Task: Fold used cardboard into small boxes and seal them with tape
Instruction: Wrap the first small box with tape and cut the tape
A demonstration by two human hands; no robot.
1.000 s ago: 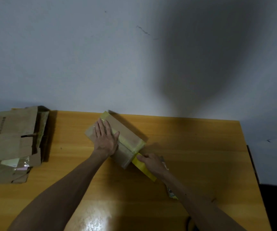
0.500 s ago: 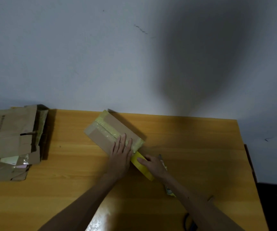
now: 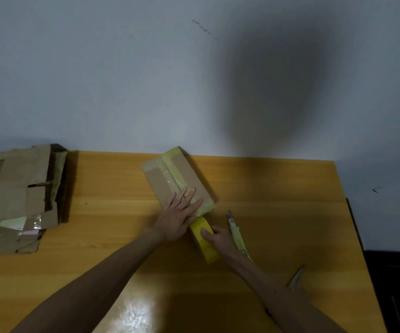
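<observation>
Trouble likeliest at the tape. Small cardboard box (image 3: pixel 170 179) lying flat and angled near the far edge of the wooden table (image 3: pixel 278 200). Left hand (image 3: pixel 178 217) pressing straight, spread fingers on its near end, over the pale yellow strip. Right hand (image 3: pixel 220 239) curled round the yellow tape roll (image 3: pixel 205 239), just beside the box. Could wrinkle or peel the strip if pulled askew, or shift the box if pressed lightly. Box cutter (image 3: pixel 236 233) just beside the right hand: nick hazard on reaching.
</observation>
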